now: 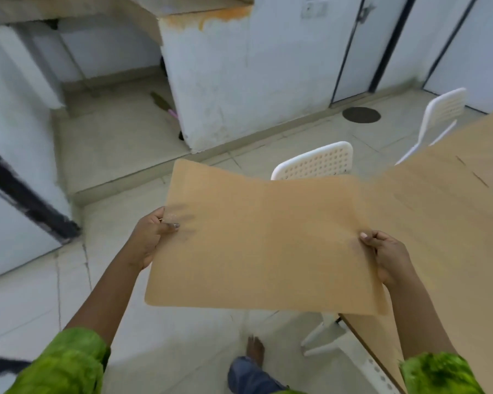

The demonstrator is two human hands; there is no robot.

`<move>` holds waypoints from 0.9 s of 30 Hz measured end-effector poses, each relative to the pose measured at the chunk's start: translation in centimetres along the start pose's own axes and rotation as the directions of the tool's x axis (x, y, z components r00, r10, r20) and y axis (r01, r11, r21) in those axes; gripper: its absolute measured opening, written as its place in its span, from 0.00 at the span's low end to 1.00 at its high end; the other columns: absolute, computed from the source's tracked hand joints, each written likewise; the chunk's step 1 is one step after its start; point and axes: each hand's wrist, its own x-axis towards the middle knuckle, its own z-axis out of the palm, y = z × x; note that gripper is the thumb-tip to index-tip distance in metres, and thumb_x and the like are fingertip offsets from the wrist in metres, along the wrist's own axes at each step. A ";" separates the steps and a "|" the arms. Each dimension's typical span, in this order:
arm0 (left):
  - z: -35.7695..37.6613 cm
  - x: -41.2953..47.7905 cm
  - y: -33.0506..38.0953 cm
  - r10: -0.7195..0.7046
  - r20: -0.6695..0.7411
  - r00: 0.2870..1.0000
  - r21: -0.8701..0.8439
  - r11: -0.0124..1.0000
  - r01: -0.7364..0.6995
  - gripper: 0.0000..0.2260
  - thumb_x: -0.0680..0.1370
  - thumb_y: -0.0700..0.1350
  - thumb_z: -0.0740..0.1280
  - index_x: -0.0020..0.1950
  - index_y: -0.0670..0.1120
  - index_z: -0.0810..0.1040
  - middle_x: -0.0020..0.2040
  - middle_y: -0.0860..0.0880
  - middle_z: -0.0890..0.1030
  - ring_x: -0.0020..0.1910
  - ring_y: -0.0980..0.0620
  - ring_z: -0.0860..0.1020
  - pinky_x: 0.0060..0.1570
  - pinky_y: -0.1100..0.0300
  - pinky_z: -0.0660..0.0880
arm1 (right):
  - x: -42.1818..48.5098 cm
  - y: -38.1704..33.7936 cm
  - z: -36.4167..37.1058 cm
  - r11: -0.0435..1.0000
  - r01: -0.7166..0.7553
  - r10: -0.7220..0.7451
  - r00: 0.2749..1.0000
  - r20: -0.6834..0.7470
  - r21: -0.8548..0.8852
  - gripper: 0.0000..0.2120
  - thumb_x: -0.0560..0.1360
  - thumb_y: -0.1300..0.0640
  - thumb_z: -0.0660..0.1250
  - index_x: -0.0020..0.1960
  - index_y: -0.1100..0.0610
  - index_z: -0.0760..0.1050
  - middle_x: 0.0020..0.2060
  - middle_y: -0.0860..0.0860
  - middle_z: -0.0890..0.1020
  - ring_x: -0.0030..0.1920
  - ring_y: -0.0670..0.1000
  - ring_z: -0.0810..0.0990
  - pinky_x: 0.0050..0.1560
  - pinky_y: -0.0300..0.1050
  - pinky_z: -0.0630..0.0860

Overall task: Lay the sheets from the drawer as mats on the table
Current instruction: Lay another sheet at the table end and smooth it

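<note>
I hold one thin tan rectangular sheet (pixel 256 240) in the air, my left hand (pixel 150 237) pinching its left edge and my right hand (pixel 387 257) its right edge, fingers closed on it. Its right side hangs over the near-left corner of the pale wooden counter (pixel 450 211). No mat lies on the visible counter yet, so laying has, I judge, barely begun; the drawer is out of view.

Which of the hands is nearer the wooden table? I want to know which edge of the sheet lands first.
Right. The right hand holds the tan sheet over the wooden table; the left hand grips the opposite edge, out over the floor.
</note>
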 end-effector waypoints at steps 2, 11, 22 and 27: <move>0.7 4.4 1.5 -0.003 0.069 0.998 0.016 1.000 0.002 0.18 0.73 0.27 0.60 0.56 0.43 0.77 0.42 0.47 0.85 0.35 0.49 0.84 0.34 0.59 0.81 | 1.9 -0.7 1.1 1.000 0.008 -0.007 0.998 -0.055 0.023 0.10 0.74 0.63 0.66 0.34 0.56 0.74 0.21 0.43 0.79 0.28 0.48 0.75 0.24 0.32 0.73; 5.2 22.1 7.8 -0.043 0.251 0.967 0.084 0.996 0.022 0.16 0.75 0.29 0.60 0.53 0.46 0.79 0.44 0.49 0.86 0.36 0.50 0.84 0.33 0.60 0.80 | 11.2 -3.8 4.9 0.987 -0.017 0.052 0.975 -0.217 0.160 0.09 0.74 0.65 0.64 0.36 0.57 0.74 0.22 0.43 0.80 0.25 0.42 0.78 0.25 0.32 0.74; 12.9 43.0 12.4 -0.167 0.573 0.802 0.213 0.976 0.051 0.15 0.76 0.29 0.59 0.54 0.45 0.78 0.44 0.50 0.86 0.37 0.51 0.85 0.32 0.62 0.80 | 16.9 -5.4 8.9 0.941 0.082 0.110 0.842 -0.527 0.328 0.07 0.74 0.66 0.64 0.38 0.59 0.75 0.23 0.44 0.81 0.24 0.41 0.78 0.25 0.31 0.75; 18.8 50.3 14.8 -0.258 0.730 0.633 0.339 0.941 -0.008 0.15 0.75 0.29 0.59 0.55 0.44 0.77 0.44 0.48 0.85 0.37 0.51 0.84 0.32 0.61 0.80 | 15.8 -4.6 11.6 0.896 0.167 0.196 0.682 -0.704 0.411 0.08 0.73 0.64 0.65 0.36 0.56 0.76 0.24 0.44 0.82 0.25 0.41 0.78 0.31 0.36 0.78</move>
